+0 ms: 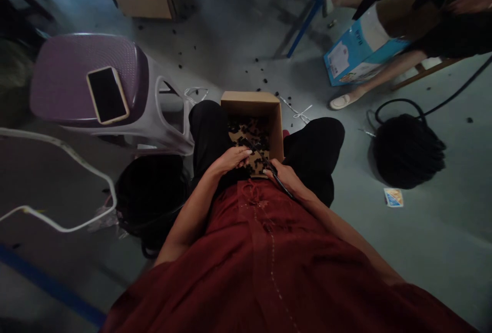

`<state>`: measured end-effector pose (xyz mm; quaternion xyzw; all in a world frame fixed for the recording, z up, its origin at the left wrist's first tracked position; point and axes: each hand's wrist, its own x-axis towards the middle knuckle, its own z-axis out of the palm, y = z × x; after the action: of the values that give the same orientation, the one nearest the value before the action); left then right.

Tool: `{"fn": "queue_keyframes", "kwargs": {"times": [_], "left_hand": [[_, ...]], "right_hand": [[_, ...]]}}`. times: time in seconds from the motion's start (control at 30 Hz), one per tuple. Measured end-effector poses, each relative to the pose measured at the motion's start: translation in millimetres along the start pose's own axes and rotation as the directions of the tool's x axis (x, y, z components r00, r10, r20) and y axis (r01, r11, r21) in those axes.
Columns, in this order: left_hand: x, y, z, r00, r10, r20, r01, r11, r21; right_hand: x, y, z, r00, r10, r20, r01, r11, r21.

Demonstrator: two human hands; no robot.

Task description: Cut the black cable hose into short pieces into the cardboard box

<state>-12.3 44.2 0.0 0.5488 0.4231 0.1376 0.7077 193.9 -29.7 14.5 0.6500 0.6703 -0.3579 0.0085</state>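
Note:
Between my knees stands an open cardboard box [251, 98] with many small black pieces [257, 127] scattered over its bottom. Over the box's near end my left hand [232, 160] is closed in a pinch, thumb against fingers. What it pinches is too small and dark to name. My right hand [285, 175], just to the right, is wrapped round a long thin black rod-like thing [282, 187]. The rod runs slantwise from under my right forearm up toward my left fingertips; whether it touches them I cannot tell.
On my left a purple stool [73, 74] carries a phone [108, 95]; a dark bag-like bundle [149, 200] lies below it. At right are a black coil [409, 151] and a small packet [394, 197]. Another person sits beyond, a blue box [348, 56] between their legs.

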Motion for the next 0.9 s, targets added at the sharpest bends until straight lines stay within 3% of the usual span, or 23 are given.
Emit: {"fn": "queue_keyframes", "kwargs": {"times": [0.47,0.9], "left_hand": [[1.2,-0.5,1.9,0.999,-0.005,-0.039,0.006,0.999,0.042],[-0.4,1.7,1.7,1.0,0.003,0.009,-0.003,0.999,0.033]], "right_hand": [[-1.1,0.5,1.4,1.0,0.014,-0.023,-0.015,0.999,-0.038],[1.3,1.2,-0.4,0.995,0.084,-0.054,-0.085,0.996,-0.006]]}}
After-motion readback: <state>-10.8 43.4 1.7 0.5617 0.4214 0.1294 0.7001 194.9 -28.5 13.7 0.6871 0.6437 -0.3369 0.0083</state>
